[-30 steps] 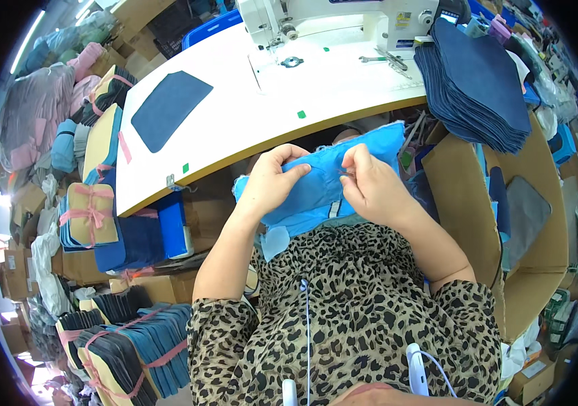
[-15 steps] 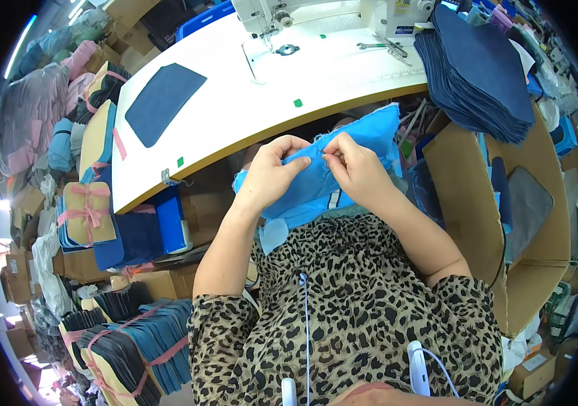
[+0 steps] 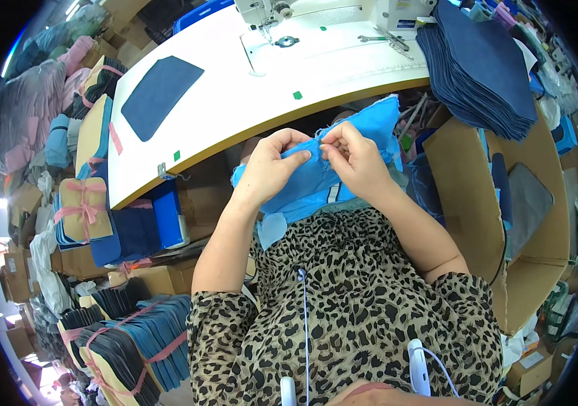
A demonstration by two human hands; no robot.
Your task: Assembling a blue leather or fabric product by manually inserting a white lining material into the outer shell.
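A bright blue piece of sewn fabric [image 3: 302, 191] with frayed edges is held up between my hands, just in front of the table's near edge. My left hand [image 3: 272, 166] is closed on its upper edge, the thumb pressing the cloth from the near side. With thumb and fingertips, my right hand [image 3: 356, 157] pinches the same edge close beside the left. A white label with dark bars [image 3: 334, 193] shows on the cloth below the right hand. A pale blue flap [image 3: 272, 231] hangs at its lower left. Anything small between the fingertips cannot be made out.
Beyond lies a white sewing table [image 3: 221, 95] with a sewing machine [image 3: 265, 17], tweezers-like metal tools [image 3: 394, 42] and a navy fabric panel [image 3: 162, 97]. Navy panels [image 3: 478, 68] are stacked at its right end. An open cardboard box [image 3: 465, 196] stands right; tied bundles [image 3: 86, 211] stand left.
My right hand has shifted slightly up and left, its fingertips now pinching the top edge of the blue fabric. The left hand still holds the cloth in nearly the same place.
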